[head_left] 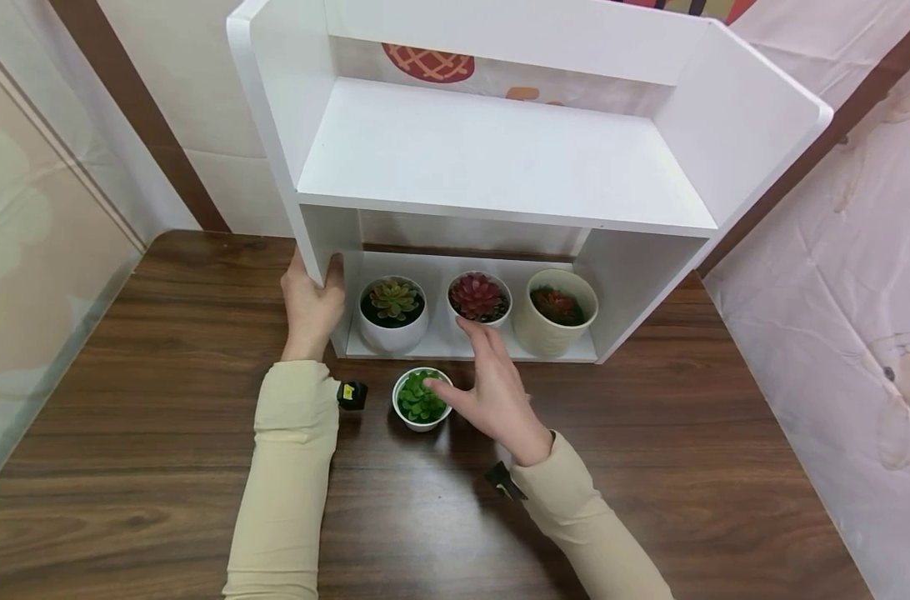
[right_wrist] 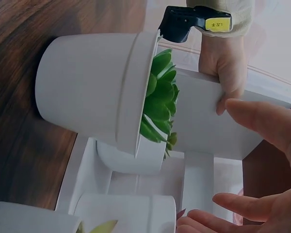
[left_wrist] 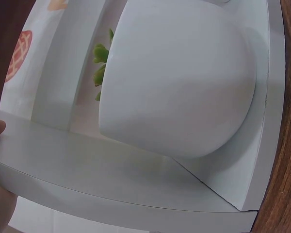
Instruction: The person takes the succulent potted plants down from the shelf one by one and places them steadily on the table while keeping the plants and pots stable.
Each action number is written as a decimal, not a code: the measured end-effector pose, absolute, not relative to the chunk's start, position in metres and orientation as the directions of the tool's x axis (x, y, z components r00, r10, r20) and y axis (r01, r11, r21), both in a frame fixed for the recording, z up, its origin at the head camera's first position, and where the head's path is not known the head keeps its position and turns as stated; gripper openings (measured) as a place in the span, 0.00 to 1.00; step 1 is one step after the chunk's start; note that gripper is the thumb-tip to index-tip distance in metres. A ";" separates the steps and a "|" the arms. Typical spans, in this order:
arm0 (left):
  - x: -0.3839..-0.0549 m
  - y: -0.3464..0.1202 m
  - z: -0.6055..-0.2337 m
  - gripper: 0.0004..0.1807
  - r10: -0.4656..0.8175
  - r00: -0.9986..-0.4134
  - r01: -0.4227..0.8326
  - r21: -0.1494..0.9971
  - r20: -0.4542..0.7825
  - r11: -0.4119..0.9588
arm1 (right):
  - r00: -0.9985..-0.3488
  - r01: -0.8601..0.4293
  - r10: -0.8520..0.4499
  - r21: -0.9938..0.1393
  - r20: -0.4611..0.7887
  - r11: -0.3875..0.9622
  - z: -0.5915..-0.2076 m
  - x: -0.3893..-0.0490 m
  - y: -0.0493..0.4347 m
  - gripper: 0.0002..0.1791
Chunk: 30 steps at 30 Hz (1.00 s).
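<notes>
My left hand (head_left: 311, 310) grips the left side panel of a white two-tier shelf (head_left: 500, 158), thumb on the inner face and fingers outside. My right hand (head_left: 500, 400) is spread with fingers apart, holding nothing, above the table in front of the shelf. Near its thumb stands a green succulent in a white pot (head_left: 421, 417). On the lower tier are a yellow-green succulent in a white pot (head_left: 393, 333), a red succulent (head_left: 479, 297) in a white pot, and a reddish plant in a cream pot (head_left: 548, 329). Another white pot (right_wrist: 31, 218) shows in the right wrist view, mostly hidden from the head view.
The shelf stands on a dark wood table (head_left: 162, 467), with its upper tier (head_left: 500, 142) bare. Printed curtain cloth (head_left: 837, 250) hangs behind and beside the table. A black wrist camera (head_left: 352, 395) sits by the left cuff, another (head_left: 504, 481) by the right.
</notes>
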<state>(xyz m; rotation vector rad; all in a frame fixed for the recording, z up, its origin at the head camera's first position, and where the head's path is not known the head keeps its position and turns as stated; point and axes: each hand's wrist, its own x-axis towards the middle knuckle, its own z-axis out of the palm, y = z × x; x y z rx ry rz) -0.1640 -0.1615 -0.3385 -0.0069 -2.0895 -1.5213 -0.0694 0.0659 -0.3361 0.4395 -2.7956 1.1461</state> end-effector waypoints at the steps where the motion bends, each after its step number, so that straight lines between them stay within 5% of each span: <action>1: -0.164 -0.161 -0.339 0.19 -0.306 -0.849 0.315 0.879 0.430 0.359 | -0.955 -0.294 -0.231 -0.673 0.184 0.679 -0.336 -0.070 0.065 0.45; 30: -0.164 -0.161 -0.338 0.19 -0.314 -0.841 0.329 0.876 0.442 0.352 | -0.923 -0.381 -0.313 -0.633 0.222 0.673 -0.343 -0.095 0.052 0.45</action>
